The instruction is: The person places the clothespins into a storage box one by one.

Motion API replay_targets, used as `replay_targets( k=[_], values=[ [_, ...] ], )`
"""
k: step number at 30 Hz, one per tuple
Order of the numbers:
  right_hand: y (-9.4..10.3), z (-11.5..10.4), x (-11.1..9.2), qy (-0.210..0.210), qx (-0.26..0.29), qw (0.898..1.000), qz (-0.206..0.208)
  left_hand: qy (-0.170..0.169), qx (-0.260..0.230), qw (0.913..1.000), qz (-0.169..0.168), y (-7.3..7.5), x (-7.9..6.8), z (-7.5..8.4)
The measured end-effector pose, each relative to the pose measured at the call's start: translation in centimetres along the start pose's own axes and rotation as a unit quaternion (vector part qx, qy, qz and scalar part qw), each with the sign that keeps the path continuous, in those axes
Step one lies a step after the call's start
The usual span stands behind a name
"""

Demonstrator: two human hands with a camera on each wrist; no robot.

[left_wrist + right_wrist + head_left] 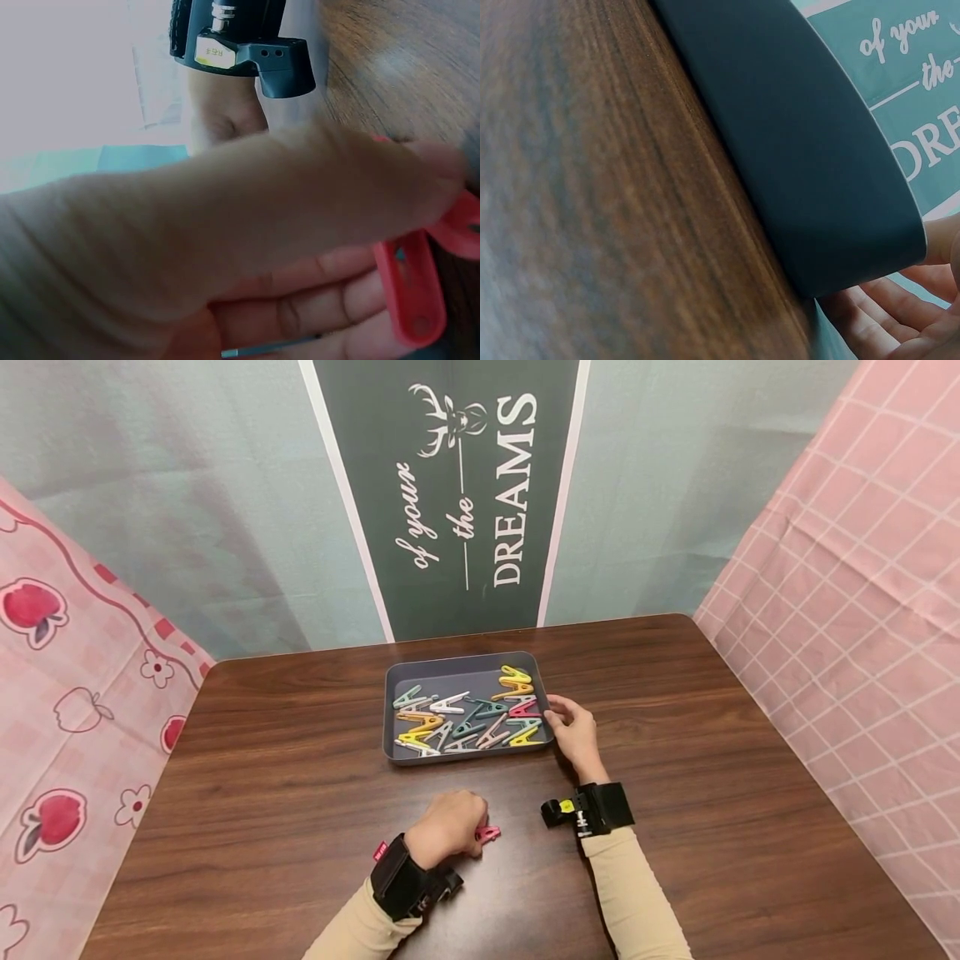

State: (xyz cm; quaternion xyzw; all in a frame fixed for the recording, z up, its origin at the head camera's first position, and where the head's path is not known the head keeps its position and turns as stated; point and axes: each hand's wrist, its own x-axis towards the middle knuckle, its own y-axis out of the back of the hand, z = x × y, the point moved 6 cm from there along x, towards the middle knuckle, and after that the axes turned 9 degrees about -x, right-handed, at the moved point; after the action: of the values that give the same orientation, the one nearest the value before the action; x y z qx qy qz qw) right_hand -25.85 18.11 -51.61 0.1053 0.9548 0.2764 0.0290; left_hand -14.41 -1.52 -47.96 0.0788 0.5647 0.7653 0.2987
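Note:
My left hand [450,827] is low over the table in front of the tray, pinching a red clothespin [488,834] between thumb and fingers. In the left wrist view the thumb lies across the clothespin [417,300] and covers part of it. My right hand [576,735] holds the right wall of a dark grey tray [442,670], near its front corner. The right wrist view has the thumb at the rim and the other fingers [885,307] by the outer wall. Several clothespins [470,723] in yellow, orange, white, green, pink and red lie mixed in the tray.
The brown wooden table [262,793] carries the tray near its back edge. A grey-green curtain [210,510] with a dark lettered panel [468,493] hangs behind. Pink cloths hang at left [52,710] and right [862,577]. Black camera straps [611,806] circle both wrists.

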Motion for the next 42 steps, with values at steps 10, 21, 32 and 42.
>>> replay_targets(
  k=[10,21,32,42],
  values=[
    [0.1,0.1,-0.1,-0.005,-0.004,1.000,-0.002,-0.053,-0.094,0.9940,0.016,0.5,0.5,-0.3],
    [0.0,0.0,-0.2,-0.004,-0.007,1.000,-0.005,-0.109,-0.125,0.9804,0.107,3.1,1.1,-1.6],
    [0.1,0.0,-0.2,0.001,-0.004,1.000,0.007,-0.096,-0.126,0.9726,0.170,6.2,2.2,-4.0],
    [0.1,-0.2,-0.2,0.013,0.010,1.000,0.012,-0.081,-0.118,0.9694,0.199,8.6,3.6,-4.8]
  ],
)
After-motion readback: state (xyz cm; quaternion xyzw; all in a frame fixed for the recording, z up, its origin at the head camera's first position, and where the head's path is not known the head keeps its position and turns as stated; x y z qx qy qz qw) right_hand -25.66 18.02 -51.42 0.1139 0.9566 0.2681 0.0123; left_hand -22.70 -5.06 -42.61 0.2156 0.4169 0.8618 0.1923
